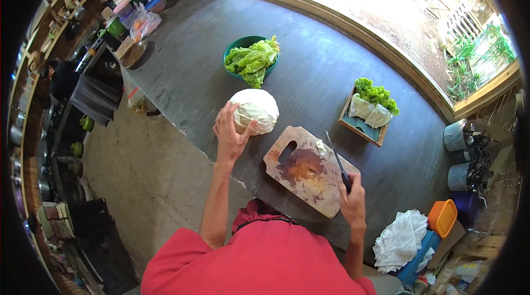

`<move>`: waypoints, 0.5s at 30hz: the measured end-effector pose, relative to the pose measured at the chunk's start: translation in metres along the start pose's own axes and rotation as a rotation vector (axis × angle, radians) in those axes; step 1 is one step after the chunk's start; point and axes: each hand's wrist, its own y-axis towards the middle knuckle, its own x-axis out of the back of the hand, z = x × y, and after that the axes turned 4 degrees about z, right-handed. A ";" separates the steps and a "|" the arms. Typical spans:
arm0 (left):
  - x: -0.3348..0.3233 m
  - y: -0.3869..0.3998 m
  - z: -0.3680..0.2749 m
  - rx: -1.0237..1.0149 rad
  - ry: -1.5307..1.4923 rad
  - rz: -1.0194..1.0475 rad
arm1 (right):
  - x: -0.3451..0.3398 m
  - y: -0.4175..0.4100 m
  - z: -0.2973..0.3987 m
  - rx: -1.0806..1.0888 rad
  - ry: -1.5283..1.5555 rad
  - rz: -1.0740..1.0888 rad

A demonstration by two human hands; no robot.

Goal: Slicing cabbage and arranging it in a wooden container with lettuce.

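Observation:
My left hand (232, 135) grips a whole pale cabbage (256, 111) from its left and near side, at the left of the counter. My right hand (352, 199) is closed around the black handle of a kitchen knife (338, 163), whose blade points away over the right part of a wooden cutting board (296, 183). The board is stained brown, with a slot near its left end, and a small scrap of pale leaf (320, 147) lies on it. Beyond the cabbage stands a green bowl (228, 49) with leaf lettuce (252, 61).
A wooden tray (344, 116) with lettuce and wrapped pale leaves stands right of the board. Cutlery tubs (454, 136), an orange container (442, 217) and crumpled white paper (399, 241) sit at the right. Bags and tubs line the far left; the counter's edge (182, 131) runs beside my left arm.

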 end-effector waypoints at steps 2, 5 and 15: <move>0.004 0.006 0.004 0.018 -0.141 0.051 | -0.029 0.025 0.014 0.062 0.067 -0.028; 0.006 0.013 0.018 0.026 -0.325 0.128 | -0.082 0.070 0.049 -0.114 0.551 0.152; 0.005 0.000 0.014 0.061 -0.419 0.138 | -0.160 0.133 0.089 -0.063 0.688 0.127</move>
